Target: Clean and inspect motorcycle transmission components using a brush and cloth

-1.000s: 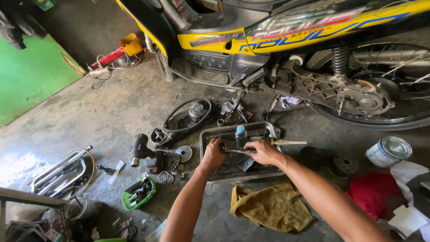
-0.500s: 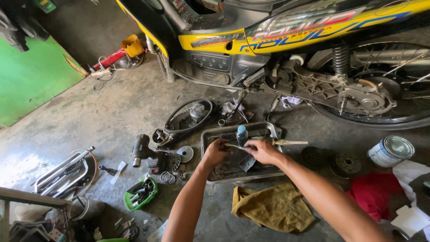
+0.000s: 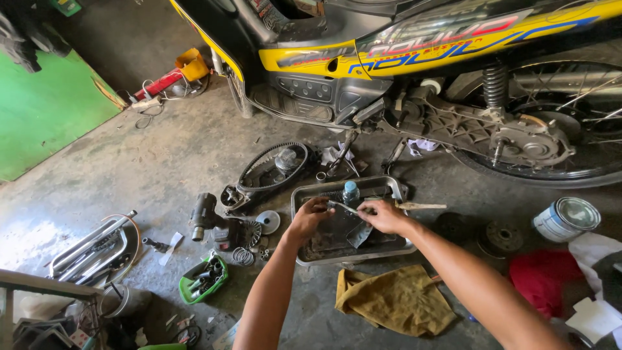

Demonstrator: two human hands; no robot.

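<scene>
Two hands over a greasy metal tray (image 3: 304, 254) on the concrete floor (image 3: 162, 168); left hand (image 3: 310, 217) curled shut round one end of a thin metal tool (image 3: 342, 207), right hand (image 3: 383, 216) closed on the other end, fingers pinched — hard to tell exactly what kind of tool. Small blue-capped bottle (image 3: 350, 192) upright in the tray just behind the knuckles; dark flat piece (image 3: 358, 234) lying in the tray under the right hand. Drive belt (image 3: 267, 170) looped on the floor left of the tray, near loose clutch parts (image 3: 228, 228); yellow rag (image 3: 395, 299) crumpled just in front of the tray; paint tin (image 3: 565, 219) well to the right; yellow-and-black motorcycle (image 3: 402, 45) above, its side casing open.

Likely risks — oily fingers slipping off the thin tool and dropping it among the tray's grime; a knuckle nudging the bottle over, being so close; small parts rolling away across the cluttered floor.
</scene>
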